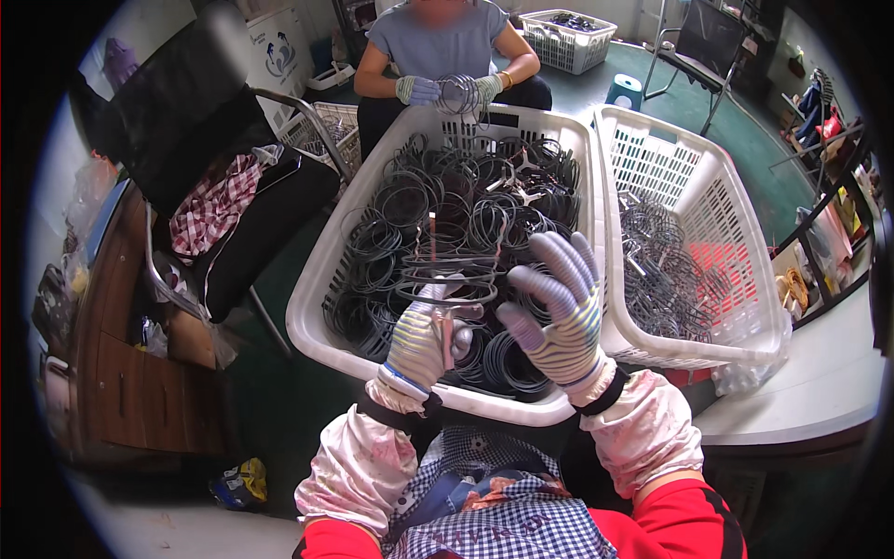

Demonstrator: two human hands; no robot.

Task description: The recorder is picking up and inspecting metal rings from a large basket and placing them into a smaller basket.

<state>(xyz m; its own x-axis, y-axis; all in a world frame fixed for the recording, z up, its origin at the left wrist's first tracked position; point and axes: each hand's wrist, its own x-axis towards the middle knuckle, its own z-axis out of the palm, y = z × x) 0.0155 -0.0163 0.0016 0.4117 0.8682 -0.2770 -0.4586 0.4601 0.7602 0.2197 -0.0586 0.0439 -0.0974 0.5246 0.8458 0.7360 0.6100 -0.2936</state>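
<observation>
Head view: above the white basket, the left hand grips wire rings, the right hand spreads empty, and many coils are left heaped inside.

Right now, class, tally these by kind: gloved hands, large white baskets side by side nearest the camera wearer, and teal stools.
4 gloved: left hand, right hand, co-worker's right hand, co-worker's left hand
2 large white: central basket, right-hand basket
1 teal stool
Total: 7

Checked cloth on black chair; brown cabinet nearby; blue stool on floor
</observation>
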